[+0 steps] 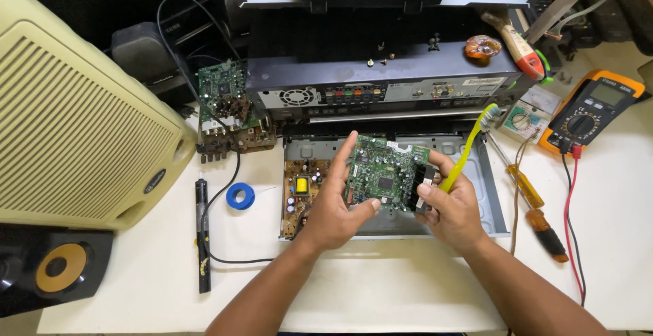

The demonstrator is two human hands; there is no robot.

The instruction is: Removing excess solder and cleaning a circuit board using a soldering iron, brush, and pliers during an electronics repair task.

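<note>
We hold the green circuit board (388, 173) tilted up between our hands, our left hand (333, 207) pinching its left edge, our right hand (452, 210) gripping its right edge along with a yellow toothbrush (469, 147) that slants up and away, above the open metal chassis (493, 207).

We counted two hands, the left (337, 207) and the right (452, 210). There were three green circuit boards: one (388, 173) held between the hands, one (223, 90) at the back left, one brown-faced power board (303, 193) in the open chassis. We saw two screwdrivers (537, 217), one yellow toothbrush (466, 149), one multimeter (590, 111), one blue solder spool (240, 196), one soldering iron (203, 234), and one large cream speaker (75, 118).
</note>
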